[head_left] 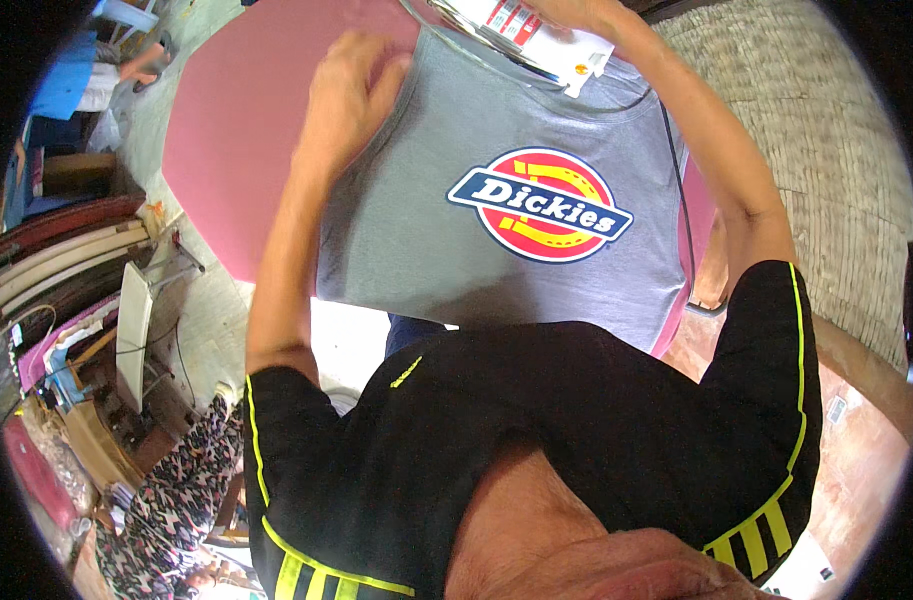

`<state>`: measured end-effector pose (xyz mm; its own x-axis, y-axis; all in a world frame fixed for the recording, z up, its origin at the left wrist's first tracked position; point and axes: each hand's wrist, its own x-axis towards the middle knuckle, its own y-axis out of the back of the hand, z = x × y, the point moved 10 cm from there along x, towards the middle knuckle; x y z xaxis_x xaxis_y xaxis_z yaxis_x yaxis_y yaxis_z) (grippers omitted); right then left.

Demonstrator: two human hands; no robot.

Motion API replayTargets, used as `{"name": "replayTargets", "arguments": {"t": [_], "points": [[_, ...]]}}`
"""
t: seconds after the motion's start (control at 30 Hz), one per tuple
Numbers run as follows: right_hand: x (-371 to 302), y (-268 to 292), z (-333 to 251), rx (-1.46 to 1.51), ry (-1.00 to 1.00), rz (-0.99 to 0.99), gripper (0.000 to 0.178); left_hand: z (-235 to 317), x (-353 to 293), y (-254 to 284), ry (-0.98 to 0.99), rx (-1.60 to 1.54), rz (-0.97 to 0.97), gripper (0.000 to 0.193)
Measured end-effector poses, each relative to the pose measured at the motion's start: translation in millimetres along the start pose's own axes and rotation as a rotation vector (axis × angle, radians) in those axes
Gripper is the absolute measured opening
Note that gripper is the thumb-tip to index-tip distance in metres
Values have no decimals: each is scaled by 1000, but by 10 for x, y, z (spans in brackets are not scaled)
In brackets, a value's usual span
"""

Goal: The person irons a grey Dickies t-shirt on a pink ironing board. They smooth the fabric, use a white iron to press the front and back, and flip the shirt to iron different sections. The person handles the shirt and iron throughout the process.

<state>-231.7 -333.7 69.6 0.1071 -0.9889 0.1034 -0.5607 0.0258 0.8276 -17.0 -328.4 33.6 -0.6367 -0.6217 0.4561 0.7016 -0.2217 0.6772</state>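
A grey garment (pixel 396 220) with a round red, yellow and blue printed emblem (pixel 541 205) lies spread over a pinkish-red table (pixel 231 130) with angled corners. My left hand (pixel 354 85) is at the garment's far left edge, slightly blurred, thumb apart from the fingers and nothing visible in it. My right hand (pixel 581 12) reaches the top rim of the view, its fingers mostly cut off. Beside it, over the neckline, is a white card (pixel 566 50) with red print, against a shiny silver-edged object (pixel 476 25) whose kind I cannot make out.
A dark cord (pixel 682 190) runs down the garment's right side. Right of the table is a woven, straw-coloured surface (pixel 806 150). Boards (pixel 76 260) and a pale folding table (pixel 136 335) stand left. A person in patterned clothes (pixel 166 510) is lower left; another's leg (pixel 136 70) shows upper left.
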Motion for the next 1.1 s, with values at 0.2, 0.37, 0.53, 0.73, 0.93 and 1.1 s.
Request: {"name": "replayTargets", "arguments": {"t": [0.2, 0.37, 0.53, 0.73, 0.93, 1.1], "points": [[-236, -18, -216, -17, -6, -106, 38, 165, -1044, -285, 242, 514, -71, 71], [-499, -44, -370, -43, 338, -258, 30, 59, -1132, -260, 297, 568, -68, 71], [-372, -144, -549, -44, 386, -312, 33, 9, -1140, -177, 313, 468, 71, 63], [-238, -463, -903, -92, 367, -249, 41, -28, -1287, 70, 415, 580, 252, 57], [-630, -168, -713, -38, 336, -361, 35, -33, -1244, 50, 404, 535, 272, 57], [-581, -209, -713, -71, 378, -376, 29, -79, -1331, 62, 408, 566, 297, 56]]}}
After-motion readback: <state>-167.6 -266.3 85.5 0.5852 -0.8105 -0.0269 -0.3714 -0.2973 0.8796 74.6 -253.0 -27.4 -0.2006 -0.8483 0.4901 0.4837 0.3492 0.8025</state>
